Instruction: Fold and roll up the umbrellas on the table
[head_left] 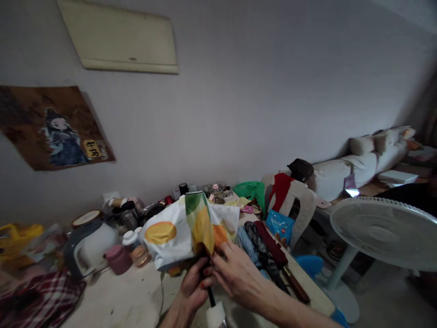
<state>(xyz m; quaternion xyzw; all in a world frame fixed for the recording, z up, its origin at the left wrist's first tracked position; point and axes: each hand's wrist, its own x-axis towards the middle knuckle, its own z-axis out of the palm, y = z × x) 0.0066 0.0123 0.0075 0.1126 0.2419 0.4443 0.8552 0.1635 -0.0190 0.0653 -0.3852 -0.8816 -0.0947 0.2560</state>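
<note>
A partly folded umbrella (174,228), white with orange, yellow and green print, spreads loosely over the table in front of me. Its black shaft points toward me and ends in a white handle (215,315). My left hand (194,283) is closed around the shaft, close under the gathered cloth. From the right, my right hand (235,273) pinches the cloth's lower edge beside the shaft, its fingertips meeting those of the left. Folded umbrellas (261,241), blue, dark-patterned and maroon, lie on the table to the right, one with a brown wooden handle (296,286).
On the left stand a white kettle (99,241), a pink jar (118,259) and several bottles, with plaid cloth (41,296) nearer me. A green bag (251,191), a blue pouch (280,225) and a white chair (302,205) are at right, beyond them a fan (382,232).
</note>
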